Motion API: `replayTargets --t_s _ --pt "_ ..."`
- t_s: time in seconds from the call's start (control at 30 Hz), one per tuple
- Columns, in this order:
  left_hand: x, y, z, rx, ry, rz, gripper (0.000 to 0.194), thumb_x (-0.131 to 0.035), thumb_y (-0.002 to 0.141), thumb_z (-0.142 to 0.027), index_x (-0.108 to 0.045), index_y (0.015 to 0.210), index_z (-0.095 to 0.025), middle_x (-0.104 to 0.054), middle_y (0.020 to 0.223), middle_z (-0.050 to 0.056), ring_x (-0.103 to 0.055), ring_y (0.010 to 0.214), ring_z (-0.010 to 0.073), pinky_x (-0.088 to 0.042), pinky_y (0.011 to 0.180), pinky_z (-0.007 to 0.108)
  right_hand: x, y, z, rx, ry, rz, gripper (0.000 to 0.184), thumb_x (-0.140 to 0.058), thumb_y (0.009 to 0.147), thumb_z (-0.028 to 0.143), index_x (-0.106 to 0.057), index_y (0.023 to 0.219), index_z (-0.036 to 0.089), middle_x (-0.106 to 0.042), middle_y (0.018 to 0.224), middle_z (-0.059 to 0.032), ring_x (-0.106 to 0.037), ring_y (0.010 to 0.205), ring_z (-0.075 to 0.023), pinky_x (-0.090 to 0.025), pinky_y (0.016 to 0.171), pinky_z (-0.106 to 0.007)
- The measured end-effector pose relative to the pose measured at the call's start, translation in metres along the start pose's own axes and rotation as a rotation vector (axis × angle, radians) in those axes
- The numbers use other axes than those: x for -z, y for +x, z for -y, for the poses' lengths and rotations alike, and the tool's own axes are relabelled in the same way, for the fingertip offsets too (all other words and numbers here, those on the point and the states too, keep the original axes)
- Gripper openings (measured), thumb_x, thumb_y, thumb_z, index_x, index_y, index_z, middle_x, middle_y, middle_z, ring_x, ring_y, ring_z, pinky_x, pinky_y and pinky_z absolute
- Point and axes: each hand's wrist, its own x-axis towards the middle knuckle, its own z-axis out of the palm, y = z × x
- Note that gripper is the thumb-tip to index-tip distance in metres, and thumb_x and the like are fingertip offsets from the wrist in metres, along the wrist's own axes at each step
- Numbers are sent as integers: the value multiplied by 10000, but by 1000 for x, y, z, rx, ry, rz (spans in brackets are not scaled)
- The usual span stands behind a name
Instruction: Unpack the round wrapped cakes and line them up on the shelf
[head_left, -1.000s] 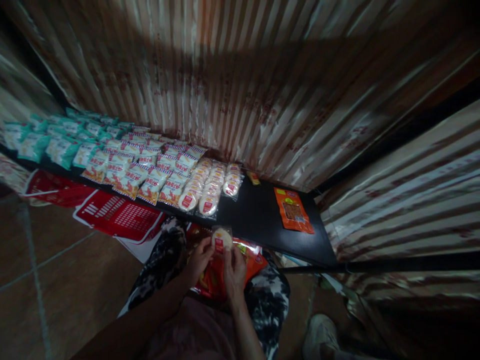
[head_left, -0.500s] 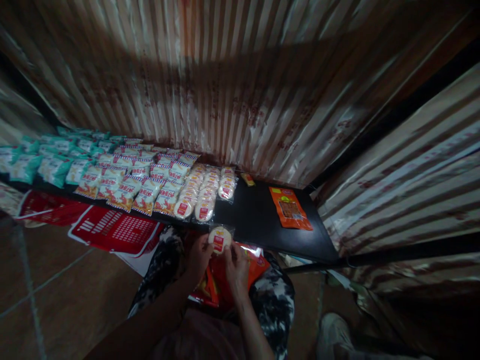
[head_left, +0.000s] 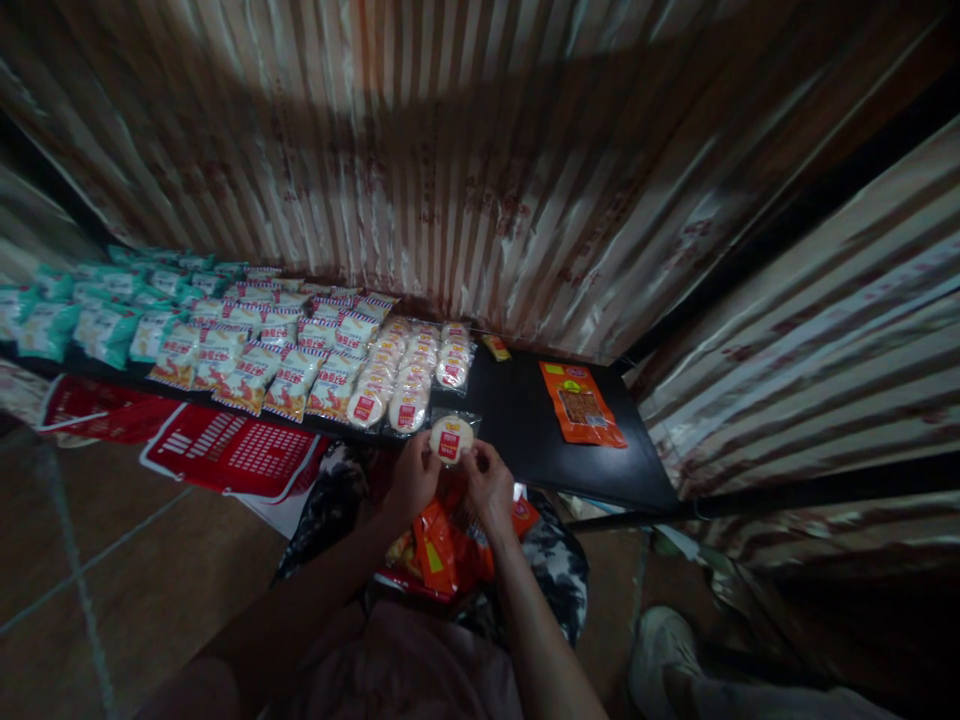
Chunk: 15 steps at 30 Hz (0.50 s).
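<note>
Between my two hands is a round white rice cracker packet (head_left: 451, 438) in clear wrap with a red label. My left hand (head_left: 414, 480) pinches its left edge, and my right hand (head_left: 491, 485) pinches its right edge. The packet is held over the front edge of the black shelf (head_left: 517, 435). Just beyond it, rows of similar rice cracker packets (head_left: 409, 405) lie overlapping, with a shorter row (head_left: 453, 370) at their right. Below my hands, orange and red snack bags (head_left: 442, 545) rest on my lap.
Several white-and-orange snack bags (head_left: 292, 380) and teal snack bags (head_left: 105, 335) fill the shelf's left. An orange bag (head_left: 581, 405) and a small yellow packet (head_left: 496, 347) lie at the right. A red basket (head_left: 232, 450) is below. Another person's shoe (head_left: 664, 650) shows at lower right.
Both hands have moved forward and slightly right, carrying the rice cracker packet from above my lap to over the shelf's front edge. The orange bags on my lap are more exposed.
</note>
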Motion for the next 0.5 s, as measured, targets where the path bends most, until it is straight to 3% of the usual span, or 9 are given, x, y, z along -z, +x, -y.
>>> replayTargets --t_s 0.2,0.5 --pt "-6 11 -6 -115 149 -47 383 -470 748 -63 -561 1109 -153 -576 1134 133 -569 1070 227 -474 948 391 0 20 -3 -13 -65 5 397 -489 763 492 -673 921 178 -686 773 -44 -622 689 -193 -449 644 -283" --pt "-18 21 9 -315 282 -2 397 -439 768 -61 -567 1132 -155 -576 1203 117 -561 1120 209 -504 962 389 -3 43 -8 -71 -197 8 403 -460 779 490 -674 959 200 -706 818 -43 -639 721 -192 -426 641 -268"
